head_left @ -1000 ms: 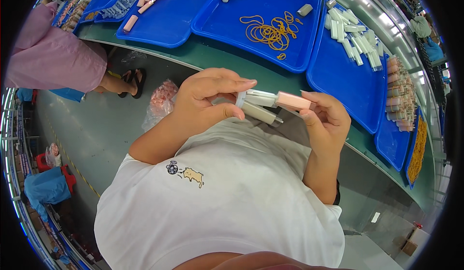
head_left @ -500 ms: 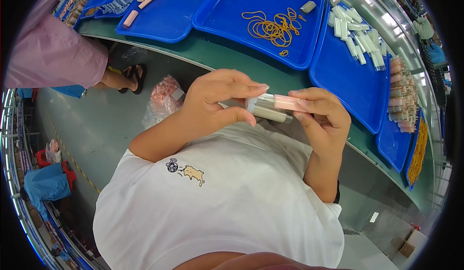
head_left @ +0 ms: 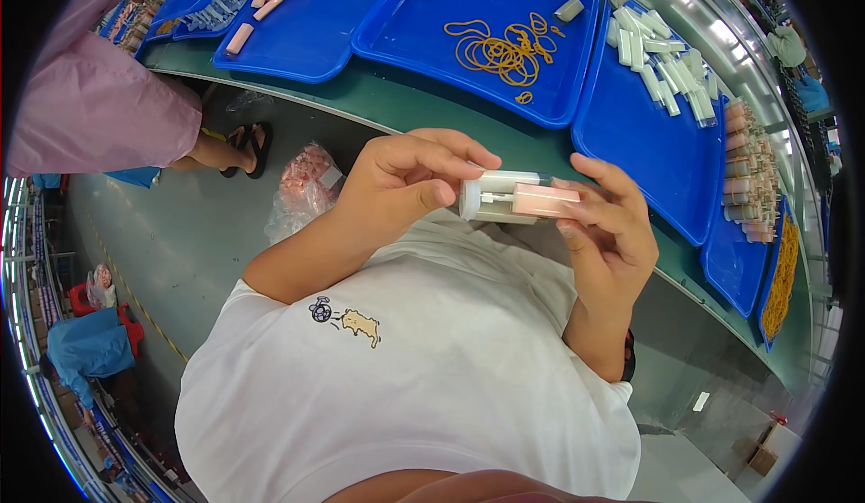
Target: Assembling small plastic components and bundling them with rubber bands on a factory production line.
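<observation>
Left hand [head_left: 403,179]: clamped on white ring [head_left: 468,199]. Right hand [head_left: 617,224]: pinching pink tube [head_left: 545,200], centre, apparently unseated, white stem [head_left: 491,198] exposed. White tube [head_left: 509,181]: alongside. Apparently complete: tube bundles [head_left: 748,179], 3 o'clock. Unbundled: pale tubes [head_left: 669,72], 2 o'clock; rubber bands [head_left: 505,63], 1 o'clock.

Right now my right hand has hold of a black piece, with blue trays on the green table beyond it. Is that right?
Not quite: the head view shows your right hand holding a pink piece, not a black one. Blue trays are indeed on the green table beyond it.
</observation>
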Tool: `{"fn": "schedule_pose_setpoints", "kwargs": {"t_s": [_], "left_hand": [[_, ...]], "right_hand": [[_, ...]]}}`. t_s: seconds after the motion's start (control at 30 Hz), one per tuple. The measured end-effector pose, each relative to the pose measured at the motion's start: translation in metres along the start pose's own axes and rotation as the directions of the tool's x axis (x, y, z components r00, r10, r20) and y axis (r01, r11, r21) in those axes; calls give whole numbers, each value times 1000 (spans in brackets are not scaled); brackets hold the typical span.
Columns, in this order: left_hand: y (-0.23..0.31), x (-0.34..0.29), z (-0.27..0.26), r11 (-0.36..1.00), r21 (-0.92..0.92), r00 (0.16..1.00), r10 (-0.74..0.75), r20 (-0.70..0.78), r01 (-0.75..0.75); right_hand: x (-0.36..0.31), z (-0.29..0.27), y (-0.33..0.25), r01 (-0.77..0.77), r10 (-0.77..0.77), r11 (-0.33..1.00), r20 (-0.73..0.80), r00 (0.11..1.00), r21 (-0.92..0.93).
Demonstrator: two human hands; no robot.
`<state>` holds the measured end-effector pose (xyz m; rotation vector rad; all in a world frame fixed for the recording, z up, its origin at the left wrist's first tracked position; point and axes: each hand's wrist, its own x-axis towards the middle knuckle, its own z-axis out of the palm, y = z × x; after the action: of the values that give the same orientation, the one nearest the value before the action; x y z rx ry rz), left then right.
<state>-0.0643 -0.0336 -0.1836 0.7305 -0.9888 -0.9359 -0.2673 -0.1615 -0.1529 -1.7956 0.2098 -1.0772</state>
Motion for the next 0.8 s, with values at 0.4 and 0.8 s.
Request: {"fn": "schedule_pose_setpoints", "kwargs": {"t_s": [0.4,0.8], "left_hand": [[-5,3,10,985,-144,995,-96,8,97],[-6,3,12,986,-82,990,-144,-8,142]], "right_hand": [[6,-1,5,115,-110,993,166,980,-17],[12,0,-4,193,-163,972,203,966,-134]]}}
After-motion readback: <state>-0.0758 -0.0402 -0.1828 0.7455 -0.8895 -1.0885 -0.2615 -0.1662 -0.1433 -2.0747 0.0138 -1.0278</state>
